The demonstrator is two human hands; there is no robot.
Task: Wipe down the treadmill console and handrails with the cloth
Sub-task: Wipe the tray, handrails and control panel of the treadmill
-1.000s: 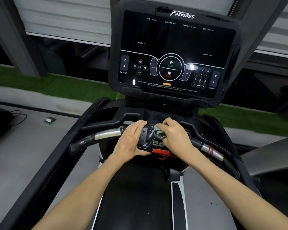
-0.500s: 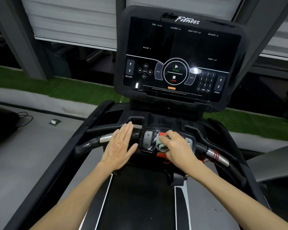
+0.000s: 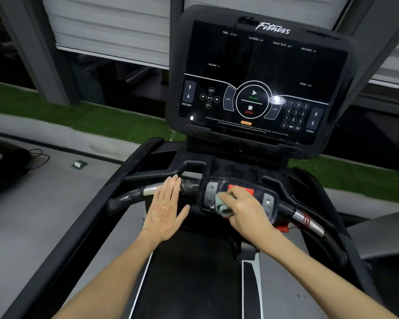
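Observation:
The black treadmill console (image 3: 258,72) stands upright ahead, its screen dark with printed controls. Below it a small control pod (image 3: 265,196) with plus and minus keys and a red button sits in the middle of the front handrail (image 3: 187,186). My right hand (image 3: 247,212) grips a bunched greenish cloth (image 3: 221,204) and presses it on the pod's left half. My left hand (image 3: 165,206) is flat, fingers straight, with its fingertips over the handrail's left part beside the pod. The handrail's right part (image 3: 306,221) has a chrome section with a red cord wound round it.
The dark running belt (image 3: 194,279) runs under my forearms between grey side rails. Grey floor with a cable (image 3: 38,157) and a small floor socket (image 3: 78,164) lies to the left. A strip of green turf (image 3: 83,116) and window frames are behind the console.
My left hand let go of the pod's left side, opened flat and moved left over the handrail. My right hand slid the cloth down and leftwards across the pod, uncovering the red button.

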